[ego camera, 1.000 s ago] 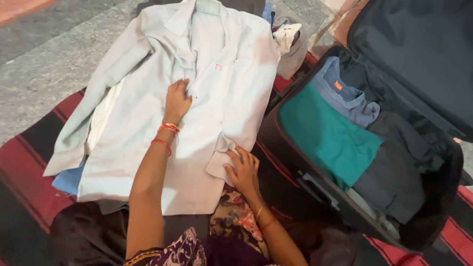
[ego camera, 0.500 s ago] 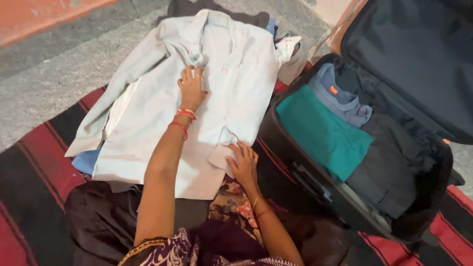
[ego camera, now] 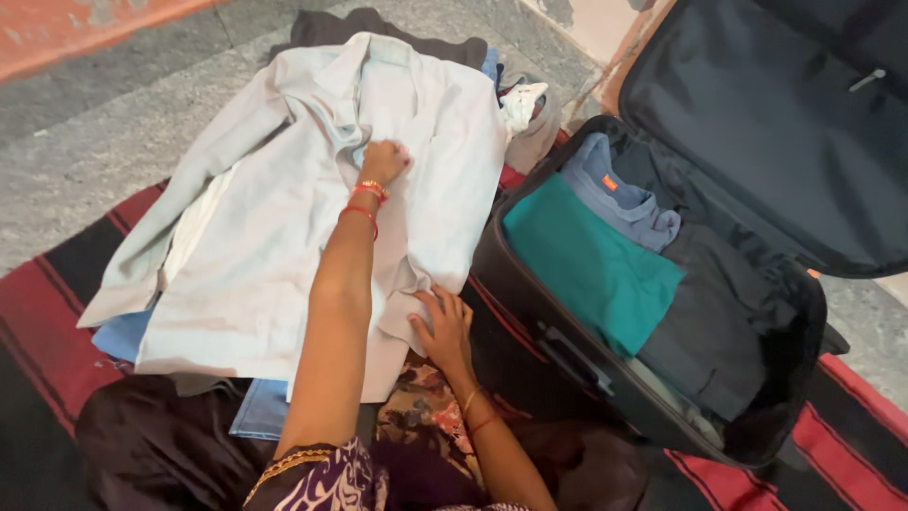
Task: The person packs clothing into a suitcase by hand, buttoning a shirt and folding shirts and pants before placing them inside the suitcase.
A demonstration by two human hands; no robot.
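I saw one open suitcase point(ego camera: 530, 284) on the right with three folded garments, one pale shirt point(ego camera: 284, 237) spread left. My left hand point(ego camera: 383, 161) pinched its front; my right hand point(ego camera: 443, 326) pressed its hem, fingers spread.

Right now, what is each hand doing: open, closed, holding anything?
Left hand: fingers curled, pressing on the chest of the pale jacket; whether it grips the cloth cannot be told.
Right hand: open, flat on the jacket's lower edge.

Grey speckled stone floor point(ego camera: 113, 142), red-and-black striped rug point(ego camera: 47, 303), orange-red wall base point(ego camera: 57, 24), soft indoor light
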